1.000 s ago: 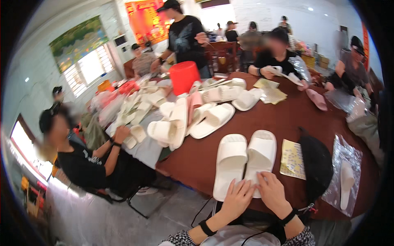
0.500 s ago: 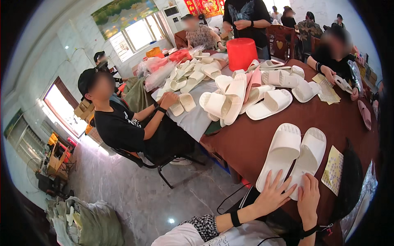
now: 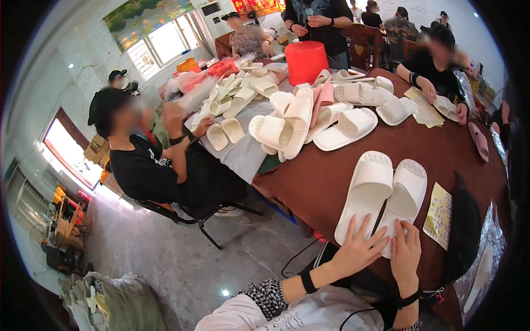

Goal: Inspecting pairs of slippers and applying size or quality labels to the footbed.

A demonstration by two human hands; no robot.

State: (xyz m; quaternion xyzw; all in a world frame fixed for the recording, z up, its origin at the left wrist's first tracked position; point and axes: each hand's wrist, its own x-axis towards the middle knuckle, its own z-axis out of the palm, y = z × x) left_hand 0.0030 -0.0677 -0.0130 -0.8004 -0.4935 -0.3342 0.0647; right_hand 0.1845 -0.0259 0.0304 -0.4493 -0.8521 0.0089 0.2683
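Observation:
A pair of white slippers lies side by side at the table's near edge, toes pointing away from me. Across the heel of the left slipper (image 3: 371, 179) rests my left hand (image 3: 359, 245), its fingers spread and flat. My right hand (image 3: 406, 251) touches the heel of the right slipper (image 3: 408, 185), fingers stretched over the insole with the thumb toward the other hand. Neither hand is wrapped round a slipper. Just right of the pair is a sheet of small stickers (image 3: 439, 215), yellowish with rows of marks.
More white slippers (image 3: 348, 128) and a pink one are heaped farther up the brown-covered table (image 3: 309, 185), near a red bucket (image 3: 305, 63). A black cap-like object (image 3: 462, 237) and clear plastic wrap (image 3: 488, 259) lie right. Co-workers sit left and far right; another stands behind the bucket.
The whole view has shifted slightly, moving the scene leftward and up. My hands stay on the slipper heels. The co-worker at left has raised one hand, now blurred.

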